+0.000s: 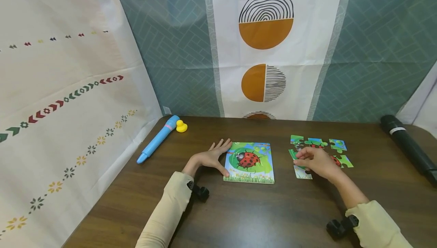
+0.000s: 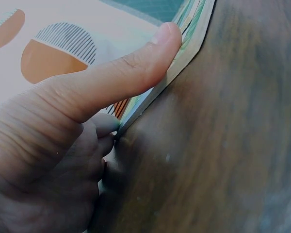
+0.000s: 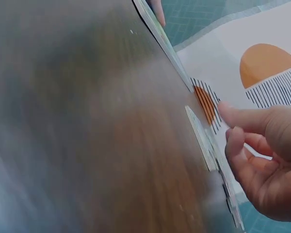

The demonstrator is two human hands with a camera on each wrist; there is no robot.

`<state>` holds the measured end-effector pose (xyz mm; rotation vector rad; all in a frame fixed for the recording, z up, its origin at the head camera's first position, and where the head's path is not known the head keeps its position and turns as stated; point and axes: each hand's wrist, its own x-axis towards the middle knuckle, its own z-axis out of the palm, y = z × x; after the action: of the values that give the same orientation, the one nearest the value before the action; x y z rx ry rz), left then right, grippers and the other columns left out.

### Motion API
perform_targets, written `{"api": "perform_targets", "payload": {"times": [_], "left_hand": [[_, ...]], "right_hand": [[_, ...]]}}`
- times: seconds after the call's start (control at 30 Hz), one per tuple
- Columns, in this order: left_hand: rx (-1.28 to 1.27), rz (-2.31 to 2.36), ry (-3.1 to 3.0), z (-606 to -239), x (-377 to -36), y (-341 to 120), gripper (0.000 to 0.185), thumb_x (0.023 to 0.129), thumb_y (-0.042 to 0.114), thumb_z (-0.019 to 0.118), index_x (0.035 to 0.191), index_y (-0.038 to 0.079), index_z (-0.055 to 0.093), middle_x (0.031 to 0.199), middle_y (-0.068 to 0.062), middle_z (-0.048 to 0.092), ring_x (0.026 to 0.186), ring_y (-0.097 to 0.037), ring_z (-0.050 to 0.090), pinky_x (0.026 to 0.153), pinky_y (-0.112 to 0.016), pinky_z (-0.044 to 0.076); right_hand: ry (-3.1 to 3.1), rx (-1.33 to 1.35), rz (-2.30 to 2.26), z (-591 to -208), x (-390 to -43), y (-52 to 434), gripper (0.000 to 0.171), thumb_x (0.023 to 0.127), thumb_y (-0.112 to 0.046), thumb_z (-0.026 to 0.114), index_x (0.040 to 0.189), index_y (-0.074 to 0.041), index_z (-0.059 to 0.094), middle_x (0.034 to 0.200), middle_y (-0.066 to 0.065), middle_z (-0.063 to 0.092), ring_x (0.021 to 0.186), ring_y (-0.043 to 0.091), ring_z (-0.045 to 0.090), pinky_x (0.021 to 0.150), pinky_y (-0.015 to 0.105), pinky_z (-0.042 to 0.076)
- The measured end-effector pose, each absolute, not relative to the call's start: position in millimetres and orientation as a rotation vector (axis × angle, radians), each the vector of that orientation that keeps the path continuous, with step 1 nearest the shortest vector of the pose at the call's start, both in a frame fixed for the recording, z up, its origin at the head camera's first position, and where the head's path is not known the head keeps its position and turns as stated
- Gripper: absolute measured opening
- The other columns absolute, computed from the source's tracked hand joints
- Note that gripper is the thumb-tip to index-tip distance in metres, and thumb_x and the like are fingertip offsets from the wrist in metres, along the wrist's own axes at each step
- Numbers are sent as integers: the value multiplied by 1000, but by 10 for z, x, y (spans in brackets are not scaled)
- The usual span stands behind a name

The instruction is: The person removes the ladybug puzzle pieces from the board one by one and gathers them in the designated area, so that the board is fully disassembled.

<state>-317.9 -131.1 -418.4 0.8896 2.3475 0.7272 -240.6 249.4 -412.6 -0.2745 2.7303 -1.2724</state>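
My left hand (image 1: pixel 213 157) spreads along the left side of a square ladybug puzzle board (image 1: pixel 252 161). Its thumb (image 2: pixel 145 63) presses at the near corner, with the fingers toward the far corner. In the head view, my right hand (image 1: pixel 317 160) has thumb and fingers curled together at a green puzzle piece (image 1: pixel 292 154), which they partly cover. Around it lie several loose pieces: a top-left piece (image 1: pixel 296 138), a blue-green one (image 1: pixel 338 144) and a pale lower-left piece (image 1: pixel 302 173). Another red-and-green piece (image 1: pixel 346 161) shows beyond the wrist.
A light-blue tube-shaped object (image 1: pixel 158 138) and a yellow toy duck (image 1: pixel 181 126) sit at the far left. At the right edge lies a black microphone (image 1: pixel 409 147). The brown wooden table (image 1: pixel 252 217) meets a patterned cloth (image 1: pixel 273 88) at the back.
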Motion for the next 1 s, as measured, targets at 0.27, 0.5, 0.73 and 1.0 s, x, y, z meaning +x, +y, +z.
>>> {"api": "perform_targets", "payload": {"times": [0.27,0.5,0.73,1.0], "left_hand": [[881,726,2354,-4223,-3187,-1338,130,68,66,76,158,11,0,166,-7,-14,151,-31,-21,120,-59,-13],[891,731,2348,-4217,-3196,-1320,132,66,71,73,158,11,0,166,-7,-15,151,-31,-21,120,-59,-13],[886,715,2360,-4189,-3190,-1290,131,67,71,72,158,11,1,166,-7,-14,151,-31,-20,120,-58,-13],[868,710,2354,-4173,-3172,-1309,132,64,73,71,158,12,0,166,-6,-14,151,-31,-21,120,-58,-14]], "right_hand": [[2635,-399,-1411,-4083,-2432,1950,31,92,-19,68,114,2,64,99,14,66,77,17,60,65,31,51],[2637,-639,-1278,-4124,-2483,1492,37,90,-18,70,123,-2,66,106,16,65,73,14,53,60,27,43],[2629,-680,-1083,-4101,-2494,1262,48,82,-20,78,125,-1,66,93,8,64,78,15,51,62,26,43],[2665,-683,-1041,-4114,-2478,1230,44,78,-19,82,118,-3,71,95,6,71,75,11,52,60,25,45]]}}
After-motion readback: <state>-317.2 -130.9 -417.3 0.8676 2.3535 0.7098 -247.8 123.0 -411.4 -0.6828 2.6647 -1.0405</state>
